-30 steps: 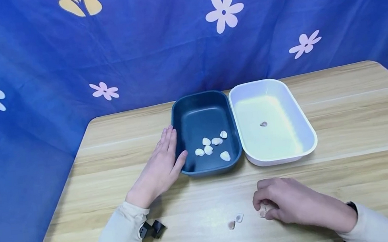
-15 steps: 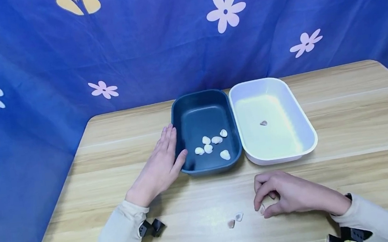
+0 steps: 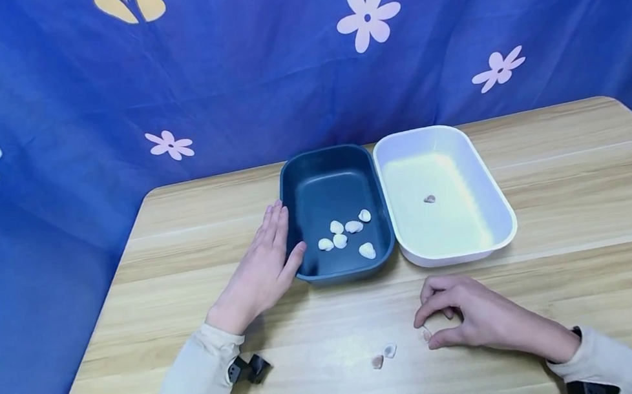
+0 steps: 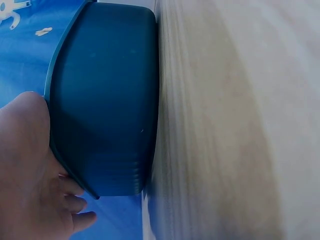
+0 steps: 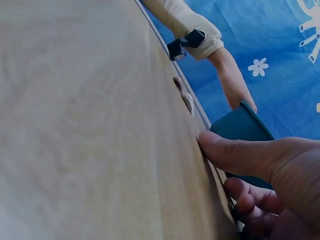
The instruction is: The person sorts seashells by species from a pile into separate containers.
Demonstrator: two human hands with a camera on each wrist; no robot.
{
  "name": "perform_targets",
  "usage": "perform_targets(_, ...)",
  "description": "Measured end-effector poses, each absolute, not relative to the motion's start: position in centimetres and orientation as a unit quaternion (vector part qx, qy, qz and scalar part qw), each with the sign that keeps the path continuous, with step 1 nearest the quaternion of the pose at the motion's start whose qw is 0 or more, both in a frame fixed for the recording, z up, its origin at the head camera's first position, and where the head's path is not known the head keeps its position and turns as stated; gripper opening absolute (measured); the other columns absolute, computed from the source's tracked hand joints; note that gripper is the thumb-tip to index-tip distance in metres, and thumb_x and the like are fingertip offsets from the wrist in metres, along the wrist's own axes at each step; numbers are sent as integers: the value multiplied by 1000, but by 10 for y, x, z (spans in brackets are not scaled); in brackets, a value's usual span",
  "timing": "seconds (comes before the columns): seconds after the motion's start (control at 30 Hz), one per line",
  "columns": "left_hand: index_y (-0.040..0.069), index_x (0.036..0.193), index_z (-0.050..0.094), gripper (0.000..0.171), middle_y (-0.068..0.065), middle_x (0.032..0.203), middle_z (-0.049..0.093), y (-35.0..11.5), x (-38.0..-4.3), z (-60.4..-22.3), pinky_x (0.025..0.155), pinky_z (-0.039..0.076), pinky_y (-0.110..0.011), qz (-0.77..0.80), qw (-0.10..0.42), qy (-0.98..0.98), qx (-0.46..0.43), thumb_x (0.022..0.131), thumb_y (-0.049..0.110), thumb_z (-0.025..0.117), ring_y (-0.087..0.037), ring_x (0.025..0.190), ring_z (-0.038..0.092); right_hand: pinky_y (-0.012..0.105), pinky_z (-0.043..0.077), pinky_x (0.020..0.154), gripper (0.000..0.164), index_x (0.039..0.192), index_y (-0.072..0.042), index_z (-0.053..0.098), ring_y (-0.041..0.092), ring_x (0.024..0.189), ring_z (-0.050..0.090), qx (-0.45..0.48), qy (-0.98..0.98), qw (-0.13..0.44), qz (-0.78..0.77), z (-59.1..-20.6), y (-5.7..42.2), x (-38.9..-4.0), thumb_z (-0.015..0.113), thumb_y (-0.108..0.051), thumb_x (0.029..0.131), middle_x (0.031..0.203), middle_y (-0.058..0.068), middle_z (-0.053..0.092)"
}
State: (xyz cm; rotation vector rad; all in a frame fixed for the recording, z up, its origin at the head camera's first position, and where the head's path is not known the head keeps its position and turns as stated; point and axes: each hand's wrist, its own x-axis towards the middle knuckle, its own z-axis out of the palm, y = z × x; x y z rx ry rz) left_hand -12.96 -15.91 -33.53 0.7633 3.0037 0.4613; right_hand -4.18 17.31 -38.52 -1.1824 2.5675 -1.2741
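Observation:
Between the thumb and index finger of my right hand [image 3: 476,318] is a small pale seashell [image 3: 426,334], pinched low over the table in front of the white tray [image 3: 460,257]. Two loose shells lie to its left, a brownish shell [image 3: 378,362] and a whitish shell [image 3: 390,350]. My left hand [image 3: 257,275] rests with straight fingers along the left side of the dark blue tray [image 3: 348,276], its thumb over the rim. In the left wrist view that hand touches the rim of the tray. In the right wrist view the pinched shell is hidden.
Several white shells [image 3: 340,241] lie in the front part of the dark tray. One small brownish shell [image 3: 430,199] lies in the white tray, which stands right beside the dark one. A blue curtain [image 3: 266,66] hangs behind the wooden table [image 3: 586,205].
My right hand has shifted slightly away from me, its thumb and index finger more extended around the shell, which shows more clearly. My left hand stays on the dark tray.

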Motion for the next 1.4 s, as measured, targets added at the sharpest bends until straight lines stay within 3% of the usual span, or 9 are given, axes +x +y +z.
perform_targets(0.23, -7, 151, 11, 68, -21, 160, 5, -158, -131, -340, 117, 15, -51, 149, -1, 958, 247, 104, 35, 36, -32, 147, 3, 12, 40, 58, 22, 88, -28, 73, -1, 68, 45, -370, 828, -6, -421, -398, 174, -42, 85, -32, 70, 88, -14, 54)
perform_targets(0.57, -7, 151, 10, 69, -20, 160, 3, -159, -131, -345, 117, 15, -50, 149, -6, 958, 246, 104, 38, 33, -33, 147, 3, 23, 46, 81, 17, 88, -27, 70, 4, 89, 53, -403, 821, -32, -403, -408, 174, -42, 82, -29, 75, 96, -14, 54)
perform_targets(0.87, -7, 151, 11, 69, -20, 160, 4, -158, -132, -350, 117, 15, -50, 147, -18, 957, 249, 104, 37, 35, -31, 147, 2, 27, 44, 88, 18, 90, -28, 65, 6, 97, 52, -414, 826, -6, -383, -409, 176, -43, 78, -31, 79, 103, -15, 53)
perform_targets(1.4, -6, 151, 12, 69, -20, 160, 4, -159, -132, -349, 117, 15, -50, 153, -22, 956, 249, 103, 34, 39, -29, 147, 1, 21, 43, 89, 22, 96, -26, 62, 5, 98, 55, -429, 797, -9, -425, -401, 171, -41, 78, -22, 82, 104, -14, 58)
